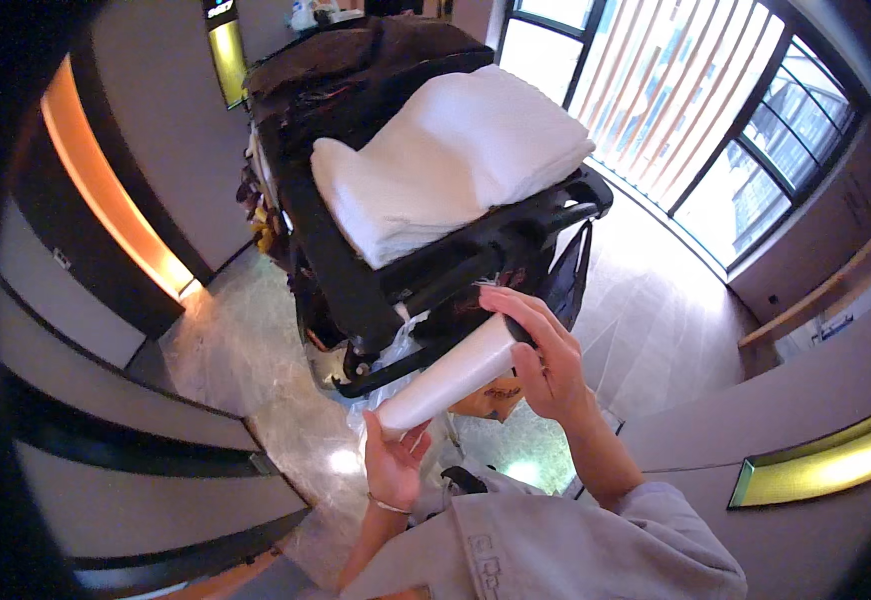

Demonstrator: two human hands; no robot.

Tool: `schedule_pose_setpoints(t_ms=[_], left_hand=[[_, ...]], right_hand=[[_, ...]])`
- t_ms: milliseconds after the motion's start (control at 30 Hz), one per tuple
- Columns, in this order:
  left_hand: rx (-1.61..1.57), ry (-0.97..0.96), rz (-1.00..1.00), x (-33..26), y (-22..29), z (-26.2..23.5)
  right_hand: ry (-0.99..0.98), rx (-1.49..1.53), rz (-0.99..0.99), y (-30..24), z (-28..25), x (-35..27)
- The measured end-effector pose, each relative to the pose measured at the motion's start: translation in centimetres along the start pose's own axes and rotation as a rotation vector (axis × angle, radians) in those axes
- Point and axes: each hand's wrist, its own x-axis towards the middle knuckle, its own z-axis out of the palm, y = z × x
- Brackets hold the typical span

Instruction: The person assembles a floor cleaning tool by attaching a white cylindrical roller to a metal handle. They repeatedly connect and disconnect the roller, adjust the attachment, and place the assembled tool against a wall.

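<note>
I hold a long white cylinder (451, 378) slantwise in front of my body, its upper right end dark. My left hand (393, 468) grips its lower left end, thumb along the side. Around the dark end curl the fingers of my right hand (554, 362); what that end is, I cannot tell. Just beyond stands a black cart (356, 295) with a handle bar. A thick stack of folded white linen (466, 150) lies on top of it. Translucent plastic (399, 345) hangs from the near side of the cart, close behind the cylinder.
Under the cart's handle shows an orange-brown bag (486, 402). Grey doors and wall panels (136, 440) run along the left, with a lit orange strip (106, 190). Tall windows with slats (666, 90) stand at the far right. A lit yellow wall sign (811, 465) is at right.
</note>
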Motion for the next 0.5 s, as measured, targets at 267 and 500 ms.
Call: schedule_pose_setpoints(t_ms=[267,500], left_hand=[[0.504,0.111,0.368,0.8,0.2,-1.0],[0.452,-0.068,0.524,0.6,-0.5,-0.3]], right_hand=[[0.202,0.160,0.405,4.0,2.6,-10.1],[0.502,0.476,0.850,6.4,4.5,-14.2]])
